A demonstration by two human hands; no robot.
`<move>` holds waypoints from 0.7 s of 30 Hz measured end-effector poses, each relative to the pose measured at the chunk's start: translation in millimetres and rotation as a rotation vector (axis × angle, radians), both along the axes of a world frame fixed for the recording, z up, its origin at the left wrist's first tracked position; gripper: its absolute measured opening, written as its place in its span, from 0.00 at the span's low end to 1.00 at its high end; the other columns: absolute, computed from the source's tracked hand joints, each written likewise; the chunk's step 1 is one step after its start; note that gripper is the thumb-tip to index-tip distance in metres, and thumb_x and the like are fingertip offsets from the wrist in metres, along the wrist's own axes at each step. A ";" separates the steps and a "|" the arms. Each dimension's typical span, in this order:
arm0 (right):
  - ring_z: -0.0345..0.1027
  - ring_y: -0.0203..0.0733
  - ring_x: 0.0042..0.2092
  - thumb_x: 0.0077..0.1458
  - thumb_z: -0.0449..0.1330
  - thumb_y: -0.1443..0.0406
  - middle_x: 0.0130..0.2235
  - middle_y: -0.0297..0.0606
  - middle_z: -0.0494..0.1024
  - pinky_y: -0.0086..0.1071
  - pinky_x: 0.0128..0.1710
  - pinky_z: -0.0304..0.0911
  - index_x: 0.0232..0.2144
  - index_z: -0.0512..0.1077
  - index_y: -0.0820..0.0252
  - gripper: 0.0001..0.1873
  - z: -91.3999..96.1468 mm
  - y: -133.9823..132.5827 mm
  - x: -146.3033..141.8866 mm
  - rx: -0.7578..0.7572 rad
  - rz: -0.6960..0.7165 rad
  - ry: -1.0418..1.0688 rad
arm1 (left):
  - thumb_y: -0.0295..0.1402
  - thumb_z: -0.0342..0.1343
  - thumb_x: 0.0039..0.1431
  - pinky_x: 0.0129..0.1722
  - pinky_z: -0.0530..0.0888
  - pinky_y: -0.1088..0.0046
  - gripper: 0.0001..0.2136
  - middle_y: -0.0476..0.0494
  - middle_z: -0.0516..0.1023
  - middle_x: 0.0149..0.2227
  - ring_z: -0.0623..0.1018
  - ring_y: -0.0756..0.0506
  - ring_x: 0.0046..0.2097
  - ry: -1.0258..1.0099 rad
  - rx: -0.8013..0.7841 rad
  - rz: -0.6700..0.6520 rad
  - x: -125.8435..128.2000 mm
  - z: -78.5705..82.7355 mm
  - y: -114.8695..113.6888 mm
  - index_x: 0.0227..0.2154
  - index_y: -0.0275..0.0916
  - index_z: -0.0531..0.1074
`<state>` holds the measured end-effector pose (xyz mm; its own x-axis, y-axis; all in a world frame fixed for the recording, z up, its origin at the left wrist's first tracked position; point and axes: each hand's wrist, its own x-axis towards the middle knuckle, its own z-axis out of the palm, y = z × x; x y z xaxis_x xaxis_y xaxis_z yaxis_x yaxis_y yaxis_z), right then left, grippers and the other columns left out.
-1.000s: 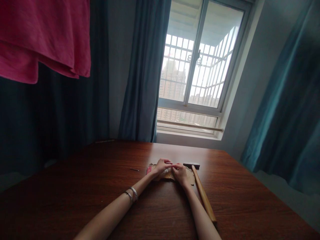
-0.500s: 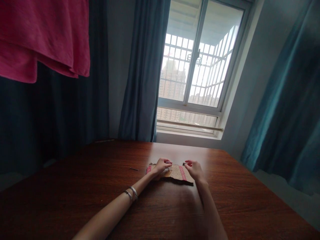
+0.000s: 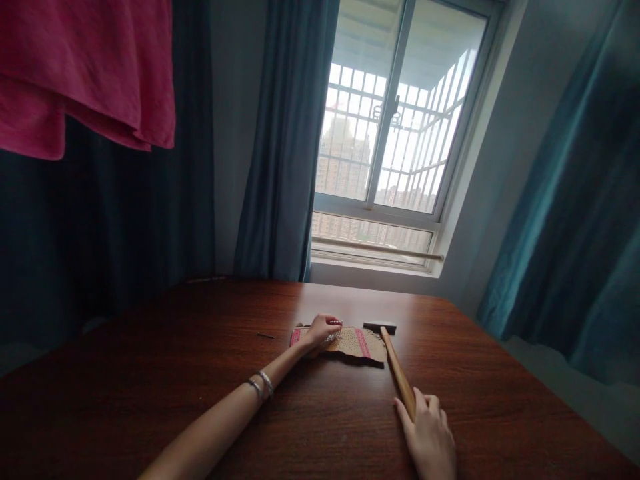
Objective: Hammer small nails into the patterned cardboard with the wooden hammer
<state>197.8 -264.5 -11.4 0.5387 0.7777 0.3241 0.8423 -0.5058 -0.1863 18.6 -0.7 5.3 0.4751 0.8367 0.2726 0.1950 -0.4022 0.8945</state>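
My left hand (image 3: 323,331) is closed over a tan piece (image 3: 350,344) with pink bands and dark specks, flat on the table. Out of its fingers shows a shiny, silvery, chain-like item (image 3: 332,339), partly hidden. To the right, a hammer (image 3: 397,370) with a wooden handle and dark head lies beside the tan piece, head pointing away from me. My right hand (image 3: 429,427) has its thumb and fingers around the near end of the handle. A thin, dark, nail-like rod (image 3: 265,335) lies left of the tan piece.
The brown wooden table (image 3: 300,427) spreads under everything. Behind it are a barred window (image 3: 380,133) and blue curtains (image 3: 280,167). A pink cloth (image 3: 100,73) hangs at upper left.
My right hand has moved back towards me, from beside the hammer's head to the end of its handle. The left hand stays at the tan piece.
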 end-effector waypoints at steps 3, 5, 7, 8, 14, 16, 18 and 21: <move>0.69 0.49 0.36 0.57 0.45 0.56 0.37 0.49 0.70 0.36 0.32 0.63 0.46 0.66 0.64 0.22 9.2 3.9 -7.2 -0.061 0.006 -0.088 | 0.33 0.57 0.41 0.34 0.69 0.74 0.11 0.40 0.78 0.30 0.76 0.44 0.34 -0.001 -0.012 0.004 -0.1 -0.1 -0.5 0.27 0.31 0.76; 0.69 0.48 0.35 0.58 0.42 0.58 0.35 0.48 0.70 0.36 0.30 0.63 0.42 0.68 0.62 0.20 15.1 7.1 -9.5 -0.102 0.028 -0.118 | 0.33 0.57 0.40 0.34 0.69 0.74 0.11 0.40 0.79 0.30 0.76 0.44 0.35 -0.003 -0.015 0.002 -0.6 -0.4 -0.5 0.27 0.31 0.76; 0.70 0.48 0.35 0.58 0.42 0.61 0.34 0.47 0.71 0.35 0.29 0.63 0.37 0.68 0.62 0.18 19.6 10.1 -10.5 -0.139 0.056 -0.121 | 0.33 0.57 0.41 0.34 0.69 0.74 0.11 0.40 0.79 0.30 0.76 0.44 0.35 -0.007 -0.010 -0.003 -1.2 -0.4 -0.6 0.28 0.31 0.76; 0.70 0.49 0.35 0.58 0.41 0.62 0.34 0.48 0.71 0.35 0.28 0.63 0.35 0.68 0.63 0.17 21.5 11.5 -10.2 -0.154 0.065 -0.111 | 0.33 0.57 0.41 0.34 0.69 0.74 0.11 0.40 0.79 0.30 0.76 0.44 0.35 -0.009 -0.006 -0.006 -1.5 -0.2 -0.8 0.28 0.31 0.76; 0.71 0.48 0.35 0.57 0.41 0.63 0.32 0.47 0.74 0.34 0.30 0.60 0.31 0.66 0.60 0.15 37.1 16.9 11.6 -0.169 0.083 0.146 | 0.33 0.57 0.41 0.33 0.68 0.74 0.11 0.40 0.78 0.29 0.75 0.45 0.33 -0.004 0.011 -0.007 -2.7 3.4 -4.9 0.27 0.30 0.76; 0.70 0.48 0.36 0.56 0.44 0.61 0.32 0.45 0.75 0.33 0.30 0.59 0.29 0.66 0.58 0.13 42.7 18.7 22.2 -0.128 0.099 0.252 | 0.34 0.57 0.42 0.32 0.68 0.75 0.11 0.40 0.78 0.29 0.75 0.45 0.33 0.011 0.022 -0.001 -3.2 3.8 -5.5 0.27 0.30 0.77; 0.70 0.46 0.34 0.54 0.45 0.59 0.30 0.44 0.75 0.32 0.28 0.58 0.26 0.67 0.58 0.14 45.9 21.3 28.7 -0.040 0.118 0.384 | 0.34 0.56 0.42 0.32 0.68 0.75 0.11 0.41 0.78 0.28 0.75 0.45 0.33 0.028 0.041 0.002 -3.7 2.7 -4.4 0.27 0.31 0.77; 0.66 0.40 0.26 0.50 0.49 0.55 0.22 0.37 0.71 0.29 0.23 0.55 0.23 0.67 0.59 0.15 45.9 26.4 26.3 0.204 0.216 0.701 | 0.34 0.56 0.43 0.31 0.67 0.76 0.12 0.41 0.78 0.28 0.75 0.45 0.33 0.051 0.081 0.005 -3.7 -0.9 -0.9 0.27 0.31 0.77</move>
<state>224.1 -238.1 34.5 0.5143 0.8505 0.1105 0.5684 -0.2415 -0.7865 14.9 -1.6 4.4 0.4857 0.8155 0.3147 0.2422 -0.4715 0.8479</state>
